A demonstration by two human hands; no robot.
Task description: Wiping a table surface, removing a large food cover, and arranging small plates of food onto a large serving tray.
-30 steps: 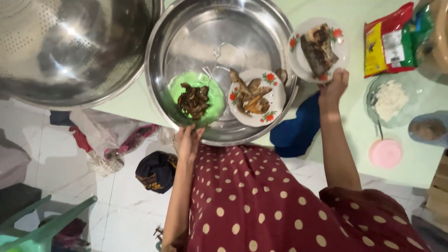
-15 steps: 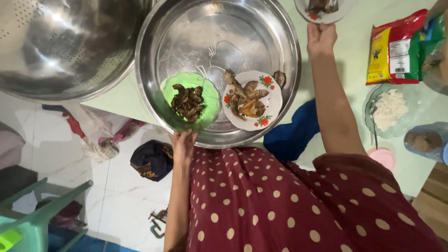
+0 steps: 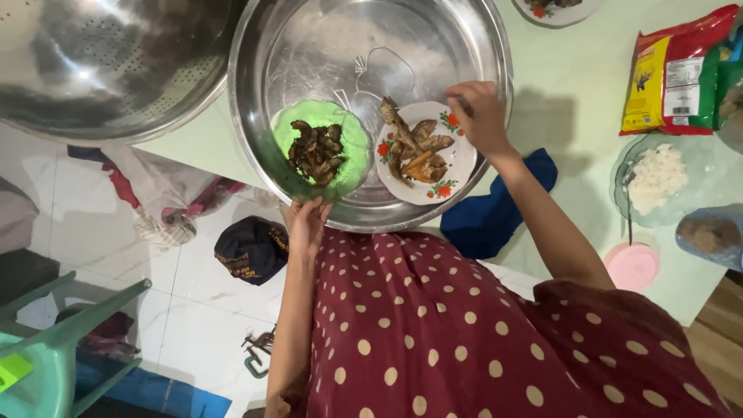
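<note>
My hands at the big steel basin

My right hand (image 3: 481,116) curls loosely over the far rim of the flowered plate (image 3: 457,159) of fried fish inside the basin (image 3: 495,46); my left hand (image 3: 307,224) grips the basin's near edge, below the green bowl (image 3: 352,135).

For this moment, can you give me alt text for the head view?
A person's right hand reaches over a flowered plate of fried fish inside a large steel basin, while the left hand grips the basin's near rim beside a green bowl of dark fried pieces.
</note>
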